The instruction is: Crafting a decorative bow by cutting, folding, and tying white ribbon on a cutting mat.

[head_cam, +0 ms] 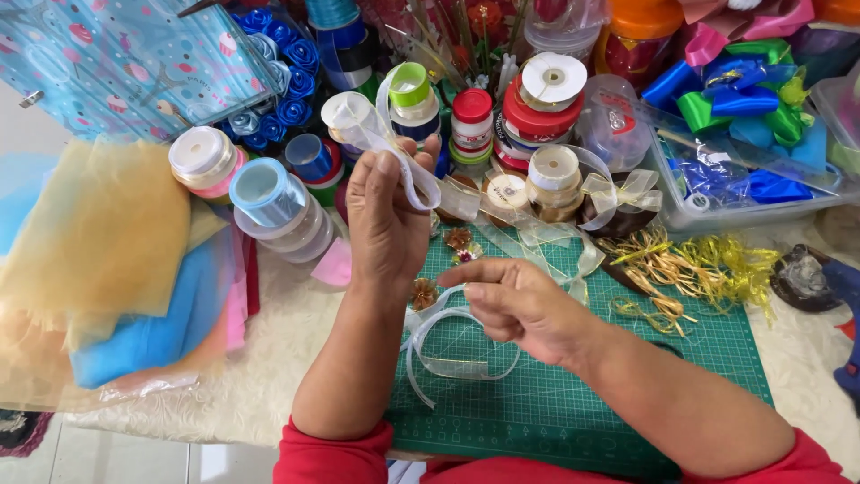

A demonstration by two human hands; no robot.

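Above the green mat, left hand pinches a sheer ribbon between thumb and fingers, right hand closes loosely on its lower loop, with ribbon spools and gold raffia lying beyond on the table.

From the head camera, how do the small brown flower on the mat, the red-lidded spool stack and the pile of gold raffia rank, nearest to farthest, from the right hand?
Measured from the right hand:
1. Small brown flower, on the green mat just left of the fingertips.
2. Gold raffia, strewn on the mat to the right.
3. Red-lidded spool stack, at the back among the ribbon rolls.
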